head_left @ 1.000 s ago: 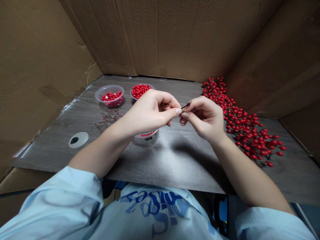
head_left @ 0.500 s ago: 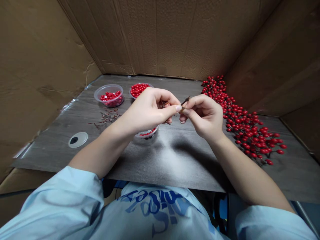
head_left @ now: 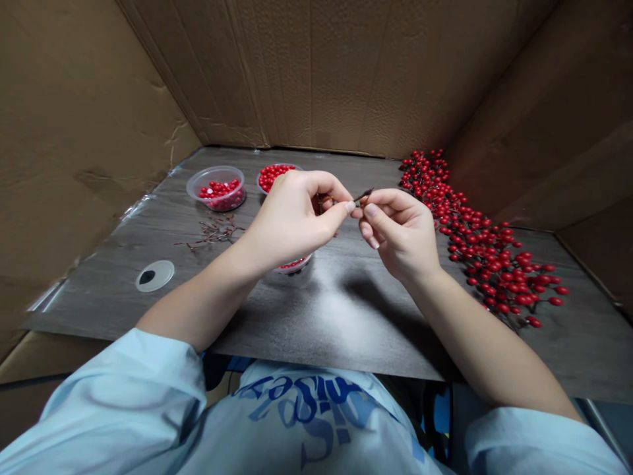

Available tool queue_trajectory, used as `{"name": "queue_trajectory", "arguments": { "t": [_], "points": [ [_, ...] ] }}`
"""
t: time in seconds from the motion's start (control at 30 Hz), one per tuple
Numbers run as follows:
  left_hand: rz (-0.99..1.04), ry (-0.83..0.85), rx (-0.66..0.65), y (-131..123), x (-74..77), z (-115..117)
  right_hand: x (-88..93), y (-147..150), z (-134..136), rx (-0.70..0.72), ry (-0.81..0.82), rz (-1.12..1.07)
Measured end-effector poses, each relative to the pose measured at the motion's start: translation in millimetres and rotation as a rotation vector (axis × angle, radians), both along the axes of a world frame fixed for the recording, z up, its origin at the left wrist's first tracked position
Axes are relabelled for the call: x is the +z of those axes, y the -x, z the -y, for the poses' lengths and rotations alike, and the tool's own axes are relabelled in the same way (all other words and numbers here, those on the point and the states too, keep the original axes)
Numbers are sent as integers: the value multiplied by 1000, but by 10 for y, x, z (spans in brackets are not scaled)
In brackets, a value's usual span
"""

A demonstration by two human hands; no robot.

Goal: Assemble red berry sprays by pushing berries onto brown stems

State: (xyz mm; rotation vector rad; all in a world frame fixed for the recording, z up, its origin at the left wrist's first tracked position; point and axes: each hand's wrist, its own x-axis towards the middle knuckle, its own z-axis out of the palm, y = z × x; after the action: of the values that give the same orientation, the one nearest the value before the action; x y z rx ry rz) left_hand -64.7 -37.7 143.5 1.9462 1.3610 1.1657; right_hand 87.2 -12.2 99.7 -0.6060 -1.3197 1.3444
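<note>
Above the middle of the table, my left hand pinches a thin brown artificial stem between thumb and forefinger. Part of the stem is tucked behind the fingers of that hand. Close beside it, my right hand is closed, thumb against forefinger, at the stem's dark tip. Whatever small piece lies between those right fingertips is hard to see. Below my left hand, a small tub of red berries is mostly covered by the hand and wrist.
At the back left stand a clear tub and another tub, both with red berries. Bare brown stems lie before them, near a white disc with a black spot. Berry sprays line the right side. Cardboard walls enclose the table.
My right hand has turned slightly and its fingertips have shifted along the stem tip. The left hand has shifted a little, keeping its pinch. Things on the table have stayed put.
</note>
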Motion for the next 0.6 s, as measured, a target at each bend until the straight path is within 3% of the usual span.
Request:
{"name": "queue_trajectory", "arguments": {
  "t": [0.33, 0.6],
  "points": [
    [-36, -74, 41, -27, -44, 14, 6, 18, 25, 16, 58, -17],
    [-42, -82, 33, -30, -50, 10, -34, 40, 29, -53, 3, 3]
  ]
}}
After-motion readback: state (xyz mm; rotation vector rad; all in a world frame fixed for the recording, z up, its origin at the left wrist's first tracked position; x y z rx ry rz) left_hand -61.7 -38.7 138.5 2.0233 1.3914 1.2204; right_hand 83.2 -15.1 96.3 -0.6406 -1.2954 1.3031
